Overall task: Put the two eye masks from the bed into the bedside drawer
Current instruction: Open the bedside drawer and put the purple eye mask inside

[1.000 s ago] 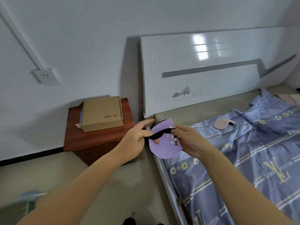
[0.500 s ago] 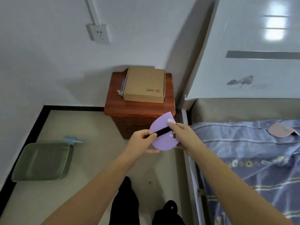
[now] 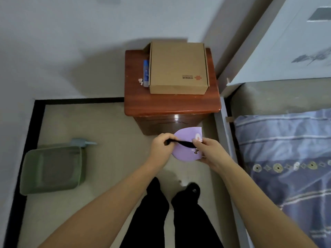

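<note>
While you're standing with your black-trousered legs [image 3: 168, 212] at the bottom of frame, both forearms are reaching forward over the beige floor [image 3: 111, 158]. Your left hand [image 3: 162, 146] is pinching the black elastic strap [image 3: 180, 143] of the folded lilac fabric eye mask [image 3: 186, 153], fingers closed tight on the strap's left end. Your right hand [image 3: 208, 153] is gripping the mask's right edge, thumb on top, fingers curled underneath. The mask is hanging in the air between both hands, just in front of the reddish-brown wooden bedside cabinet [image 3: 172, 108]. Drawer front [image 3: 170, 124] is sitting shut, directly behind the mask. On the cabinet top, a flat brown cardboard box [image 3: 178, 68] is resting, with a blue-and-white tube [image 3: 146, 73] lying just beside its left side. Left on the floor, a green plastic basin [image 3: 52, 169] is sitting against the wall. Right side, the bed with blue striped bedding [image 3: 286, 149] is running alongside you, white glossy headboard [image 3: 286, 42] standing behind it.
</note>
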### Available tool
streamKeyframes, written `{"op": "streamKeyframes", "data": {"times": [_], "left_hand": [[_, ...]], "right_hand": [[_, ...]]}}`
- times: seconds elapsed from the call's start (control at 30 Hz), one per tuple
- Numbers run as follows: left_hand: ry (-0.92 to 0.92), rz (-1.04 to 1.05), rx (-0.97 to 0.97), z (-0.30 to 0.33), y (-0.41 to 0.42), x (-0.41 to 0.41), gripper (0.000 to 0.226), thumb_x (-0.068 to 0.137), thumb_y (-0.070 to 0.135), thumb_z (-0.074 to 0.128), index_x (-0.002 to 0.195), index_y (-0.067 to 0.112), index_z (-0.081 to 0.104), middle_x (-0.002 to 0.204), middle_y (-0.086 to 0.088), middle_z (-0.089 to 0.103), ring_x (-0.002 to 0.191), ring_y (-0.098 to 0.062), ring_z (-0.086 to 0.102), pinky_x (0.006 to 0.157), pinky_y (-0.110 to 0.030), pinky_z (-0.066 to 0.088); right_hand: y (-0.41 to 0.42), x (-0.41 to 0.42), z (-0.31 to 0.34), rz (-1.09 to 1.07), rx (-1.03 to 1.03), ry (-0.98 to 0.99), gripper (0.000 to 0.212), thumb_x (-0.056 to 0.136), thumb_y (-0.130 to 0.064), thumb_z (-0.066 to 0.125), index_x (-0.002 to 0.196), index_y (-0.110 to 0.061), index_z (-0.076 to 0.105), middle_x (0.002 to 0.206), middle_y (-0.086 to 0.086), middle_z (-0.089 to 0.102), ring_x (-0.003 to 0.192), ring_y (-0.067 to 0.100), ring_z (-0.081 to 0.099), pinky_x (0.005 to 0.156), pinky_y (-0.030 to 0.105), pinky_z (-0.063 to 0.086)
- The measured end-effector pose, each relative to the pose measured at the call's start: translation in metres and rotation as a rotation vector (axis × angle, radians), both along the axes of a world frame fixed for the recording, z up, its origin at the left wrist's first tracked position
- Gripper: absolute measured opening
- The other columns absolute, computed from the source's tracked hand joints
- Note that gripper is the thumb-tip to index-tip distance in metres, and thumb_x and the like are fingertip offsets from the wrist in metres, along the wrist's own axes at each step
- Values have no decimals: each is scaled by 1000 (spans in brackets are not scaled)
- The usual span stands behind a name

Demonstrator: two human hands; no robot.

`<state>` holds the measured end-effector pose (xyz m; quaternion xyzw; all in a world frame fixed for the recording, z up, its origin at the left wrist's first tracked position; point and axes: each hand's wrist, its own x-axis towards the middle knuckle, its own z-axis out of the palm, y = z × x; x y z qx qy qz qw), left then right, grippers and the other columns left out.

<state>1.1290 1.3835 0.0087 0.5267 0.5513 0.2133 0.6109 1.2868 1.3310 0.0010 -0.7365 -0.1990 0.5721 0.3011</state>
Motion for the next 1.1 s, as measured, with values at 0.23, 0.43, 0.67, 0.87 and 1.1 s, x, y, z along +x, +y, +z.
{"op": "streamKeyframes", "data": {"times": [0.23,0.43,0.67,0.87,1.1], "left_hand": [[108,364,-330,-155,76,-22,64,91,-2,44,145,6,11,137,-18,42,112,-30,53,97,-37,42],[209,409,80,-229,143,-30,61,84,0,57,137,5,26,142,-14,41,128,-23,41,104,-26,33],[233,448,136,-247,151,-34,51,80,-10,46,128,-5,28,115,-18,56,106,-27,53,91,-31,43],[300,364,83,-248,124,-51,34,79,-9,41,102,15,33,100,-1,43,102,-15,47,87,-29,37],[301,335,-139,-249,52,-83,59,87,-7,39,139,13,20,135,-4,42,122,-14,43,106,-36,36]], "right_hand": [[48,76,-152,257,-63,-581,35,94,-33,47,78,-5,61,110,23,60,104,37,55,79,36,44],[104,109,-221,251,186,-758,33,91,-18,53,120,-2,56,147,23,25,130,33,36,106,26,25],[103,101,-225,88,253,-671,32,92,-22,50,121,-9,56,150,15,18,128,26,39,102,21,28],[76,102,-217,150,245,-647,23,93,-21,51,111,-9,59,153,8,17,128,18,37,94,9,28],[-13,79,-227,291,136,-606,16,93,-23,52,95,-13,64,150,10,25,84,-4,49,76,9,34]]}}
